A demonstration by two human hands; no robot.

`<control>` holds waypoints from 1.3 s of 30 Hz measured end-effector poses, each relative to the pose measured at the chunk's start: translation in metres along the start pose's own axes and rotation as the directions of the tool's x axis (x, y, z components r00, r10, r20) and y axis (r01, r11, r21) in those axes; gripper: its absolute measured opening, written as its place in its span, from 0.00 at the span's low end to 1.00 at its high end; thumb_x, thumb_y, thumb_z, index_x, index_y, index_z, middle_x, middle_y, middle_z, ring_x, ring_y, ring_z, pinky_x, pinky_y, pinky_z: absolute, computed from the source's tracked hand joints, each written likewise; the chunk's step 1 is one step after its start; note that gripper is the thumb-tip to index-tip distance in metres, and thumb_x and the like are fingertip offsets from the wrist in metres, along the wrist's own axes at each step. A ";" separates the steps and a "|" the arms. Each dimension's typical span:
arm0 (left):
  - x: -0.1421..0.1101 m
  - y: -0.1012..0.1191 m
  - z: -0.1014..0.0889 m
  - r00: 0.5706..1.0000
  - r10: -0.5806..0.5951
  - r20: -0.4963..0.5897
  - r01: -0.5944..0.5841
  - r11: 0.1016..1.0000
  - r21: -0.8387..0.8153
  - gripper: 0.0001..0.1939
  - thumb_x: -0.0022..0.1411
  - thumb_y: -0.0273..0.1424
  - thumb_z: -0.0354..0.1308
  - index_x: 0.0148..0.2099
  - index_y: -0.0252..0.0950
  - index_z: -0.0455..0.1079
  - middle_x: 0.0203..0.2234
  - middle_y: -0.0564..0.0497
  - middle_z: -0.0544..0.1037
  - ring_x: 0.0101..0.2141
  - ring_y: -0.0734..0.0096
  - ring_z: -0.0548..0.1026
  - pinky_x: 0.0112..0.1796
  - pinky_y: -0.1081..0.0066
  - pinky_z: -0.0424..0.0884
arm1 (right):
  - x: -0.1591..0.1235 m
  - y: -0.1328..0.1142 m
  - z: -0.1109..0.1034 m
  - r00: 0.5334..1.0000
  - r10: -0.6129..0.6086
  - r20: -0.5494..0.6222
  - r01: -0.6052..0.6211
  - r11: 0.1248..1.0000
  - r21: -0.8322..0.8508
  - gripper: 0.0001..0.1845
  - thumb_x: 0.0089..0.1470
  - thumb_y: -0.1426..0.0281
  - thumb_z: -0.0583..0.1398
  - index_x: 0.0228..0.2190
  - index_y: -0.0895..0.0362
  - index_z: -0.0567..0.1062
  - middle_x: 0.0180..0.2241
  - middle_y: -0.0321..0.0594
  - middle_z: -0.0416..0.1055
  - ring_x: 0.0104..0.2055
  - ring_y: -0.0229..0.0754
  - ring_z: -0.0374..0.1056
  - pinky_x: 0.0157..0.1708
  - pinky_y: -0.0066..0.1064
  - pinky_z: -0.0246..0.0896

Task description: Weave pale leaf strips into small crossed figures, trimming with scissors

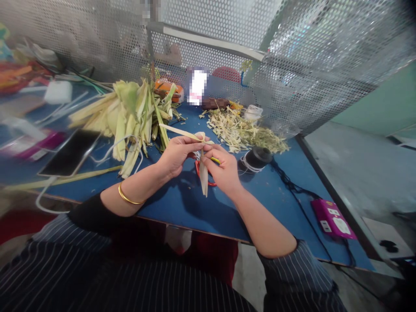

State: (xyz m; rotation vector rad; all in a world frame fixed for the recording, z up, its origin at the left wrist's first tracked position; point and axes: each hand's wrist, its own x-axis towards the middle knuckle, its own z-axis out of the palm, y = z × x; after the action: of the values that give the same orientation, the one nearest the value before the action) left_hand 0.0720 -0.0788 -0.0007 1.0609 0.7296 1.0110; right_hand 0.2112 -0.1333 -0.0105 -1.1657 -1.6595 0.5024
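Observation:
Both hands meet over the blue table, gripping folded strips of pale corn husk (203, 175). My left hand (177, 155) is closed, pinching the husk near its fold, with one long strip end sticking out to the upper left. My right hand (224, 167) pinches the same piece from the right, and a flat tail of husk hangs down between the hands. Beneath them lies a pair of scissors with red handles (197, 169), partly hidden by the fingers and husk. A black spool of thread (256, 159) stands just right of my right hand.
A heap of corn husks (130, 112) lies at the left. Husk scraps (234, 125) are piled behind the spool. A dark-screened phone (69, 152) with a white cable lies left. A purple box (333, 219) and black cords are at the right. Perforated metal panels (208, 47) border the back.

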 end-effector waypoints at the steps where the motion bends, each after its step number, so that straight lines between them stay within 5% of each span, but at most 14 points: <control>1: 0.000 0.000 0.000 1.000 -0.004 -0.004 0.004 1.000 -0.002 0.11 0.49 0.29 0.66 0.37 0.34 0.79 0.35 0.48 0.80 0.28 0.78 0.72 0.26 0.77 0.63 | 0.000 0.000 0.000 1.000 -0.004 0.006 0.004 1.000 0.001 0.08 0.51 0.75 0.58 0.23 0.55 0.72 0.41 0.39 0.72 0.46 0.41 0.69 0.50 0.37 0.60; 11: 0.006 0.000 -0.004 0.999 -0.033 0.026 0.035 0.996 -0.079 0.09 0.50 0.28 0.65 0.37 0.32 0.76 0.31 0.50 0.79 0.28 0.79 0.73 0.26 0.79 0.65 | -0.001 -0.002 0.001 0.998 -0.056 0.009 0.057 0.992 -0.115 0.09 0.55 0.72 0.57 0.23 0.55 0.71 0.35 0.39 0.72 0.39 0.39 0.69 0.43 0.34 0.62; 17: 0.006 0.005 -0.005 0.984 -0.141 0.106 0.158 0.971 -0.178 0.07 0.56 0.24 0.60 0.39 0.31 0.74 0.29 0.49 0.80 0.26 0.76 0.75 0.27 0.78 0.69 | 0.007 0.009 -0.010 0.949 -0.096 -0.300 0.021 0.969 -0.246 0.08 0.58 0.66 0.56 0.32 0.56 0.73 0.36 0.42 0.72 0.42 0.42 0.68 0.45 0.35 0.61; 22: 0.003 0.007 -0.001 0.967 -0.216 0.134 0.242 0.945 -0.223 0.06 0.57 0.27 0.59 0.35 0.30 0.74 0.23 0.51 0.76 0.23 0.77 0.73 0.29 0.76 0.71 | 0.011 0.015 -0.009 0.996 0.068 -0.060 -0.075 0.988 -0.131 0.09 0.57 0.63 0.57 0.34 0.55 0.74 0.32 0.37 0.74 0.34 0.39 0.68 0.38 0.31 0.61; 31: 0.003 -0.005 0.001 0.998 0.043 0.044 -0.045 0.998 0.041 0.06 0.53 0.28 0.64 0.28 0.30 0.71 0.19 0.52 0.74 0.19 0.82 0.68 0.24 0.77 0.65 | 0.002 0.009 -0.004 1.000 0.017 -0.022 -0.022 0.957 -0.288 0.14 0.57 0.65 0.55 0.22 0.56 0.68 0.19 0.32 0.64 0.24 0.35 0.58 0.27 0.28 0.51; 39: 0.009 -0.007 -0.002 0.999 0.041 0.023 -0.043 0.997 0.061 0.06 0.53 0.27 0.64 0.28 0.30 0.71 0.19 0.53 0.74 0.18 0.81 0.69 0.24 0.76 0.67 | 0.002 0.003 -0.005 1.000 -0.002 0.026 0.009 0.964 -0.264 0.15 0.57 0.67 0.56 0.20 0.57 0.69 0.18 0.32 0.62 0.23 0.34 0.57 0.29 0.28 0.51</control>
State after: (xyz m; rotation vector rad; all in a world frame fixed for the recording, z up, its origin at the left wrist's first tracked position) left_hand 0.0757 -0.0713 -0.0077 1.1433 0.7271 1.0165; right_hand 0.2166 -0.1310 -0.0101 -1.3514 -1.7911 0.2984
